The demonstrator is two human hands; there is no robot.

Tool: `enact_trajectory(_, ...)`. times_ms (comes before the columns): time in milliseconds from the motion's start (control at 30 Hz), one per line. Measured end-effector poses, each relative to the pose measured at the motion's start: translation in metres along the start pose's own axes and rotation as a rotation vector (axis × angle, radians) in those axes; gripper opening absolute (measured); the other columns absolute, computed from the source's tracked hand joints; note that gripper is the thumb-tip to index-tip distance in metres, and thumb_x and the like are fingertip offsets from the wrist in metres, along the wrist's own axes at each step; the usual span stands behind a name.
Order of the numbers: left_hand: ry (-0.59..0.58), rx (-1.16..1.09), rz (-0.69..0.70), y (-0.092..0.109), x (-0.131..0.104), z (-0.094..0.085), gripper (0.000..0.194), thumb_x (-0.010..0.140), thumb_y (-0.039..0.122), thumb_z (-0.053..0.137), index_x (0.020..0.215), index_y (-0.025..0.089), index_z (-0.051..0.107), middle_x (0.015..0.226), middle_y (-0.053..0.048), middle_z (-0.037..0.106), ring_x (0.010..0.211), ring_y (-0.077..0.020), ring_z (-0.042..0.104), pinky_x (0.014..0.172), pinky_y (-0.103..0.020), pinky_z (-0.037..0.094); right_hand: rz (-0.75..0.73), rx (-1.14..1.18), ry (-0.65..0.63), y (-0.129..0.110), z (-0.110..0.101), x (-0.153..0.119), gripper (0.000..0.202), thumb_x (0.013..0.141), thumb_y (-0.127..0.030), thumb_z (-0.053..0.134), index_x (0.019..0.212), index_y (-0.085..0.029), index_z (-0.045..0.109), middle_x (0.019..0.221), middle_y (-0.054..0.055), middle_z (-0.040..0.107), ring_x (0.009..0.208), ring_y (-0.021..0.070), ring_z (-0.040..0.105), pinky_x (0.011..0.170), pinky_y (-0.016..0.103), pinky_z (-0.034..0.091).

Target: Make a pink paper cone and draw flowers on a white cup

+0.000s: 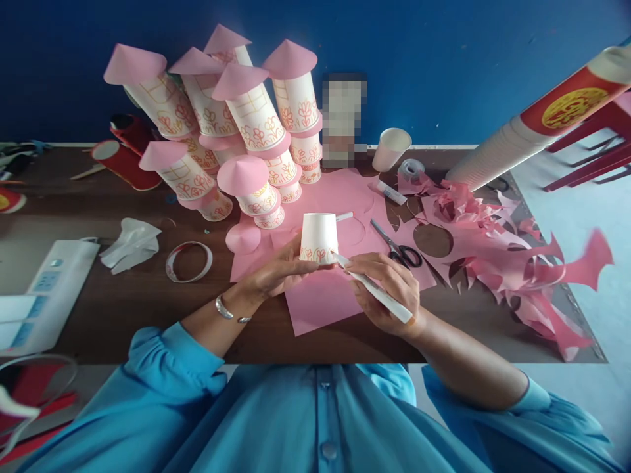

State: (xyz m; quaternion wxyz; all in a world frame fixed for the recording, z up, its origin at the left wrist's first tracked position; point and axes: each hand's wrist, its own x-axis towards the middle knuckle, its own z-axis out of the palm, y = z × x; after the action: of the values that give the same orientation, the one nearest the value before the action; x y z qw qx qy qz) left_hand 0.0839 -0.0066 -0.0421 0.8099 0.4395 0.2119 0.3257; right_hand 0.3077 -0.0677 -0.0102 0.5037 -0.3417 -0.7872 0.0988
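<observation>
My left hand [280, 269] holds a small white paper cup [319, 231] upside down, its closed end up. Reddish flower drawings run along the cup's lower rim. In my right hand [387, 292] is a white marker [382, 297], gripped like a pen, with its tip at the flowers on the cup. Under both hands lie sheets of pink paper [320, 305]. Just behind the cup, another white marker with a red end [345, 216] rests on the paper. Black-handled scissors [397, 246] lie right of the cup.
Several paper-cup towers with pink cone roofs [244, 174] stand at the back left. A pink cone [243, 238] and a tape roll [189, 261] lie left. Pink scraps [532, 282], a stack of cups [522, 144], clear tape [411, 169] and a glue stick [391, 193] are right.
</observation>
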Motion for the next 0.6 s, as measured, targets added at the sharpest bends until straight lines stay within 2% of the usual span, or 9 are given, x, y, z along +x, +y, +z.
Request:
enact_trajectory(200,0.041,0.005,-0.001,0.0012,0.0004,0.0027,0.067,0.086,0.023,0.084,0.148,0.029,0.060,0.121,-0.007,0.077,0.113,-0.0260,0.073,0.097,-0.037,0.058,-0.043,0.005,-0.050,-0.0016,0.0002,-0.0007,0.024,0.096,-0.010,0.062,0.119,-0.019,0.065,0.087,0.005,0.077,0.078,0.0187,0.077,0.072,0.029,0.064)
enact_trajectory(600,0.030,0.051,0.003,-0.0018,0.0011,0.0004,0.059,0.088,0.021,0.083,0.143,0.025,0.062,0.120,-0.009,0.076,0.112,-0.0272,0.072,0.097,-0.040,0.056,-0.062,-0.017,-0.055,-0.0008,0.0018,0.0005,0.023,0.096,-0.009,0.063,0.118,-0.018,0.065,0.088,0.006,0.078,0.079,0.0194,0.078,0.073,0.030,0.064)
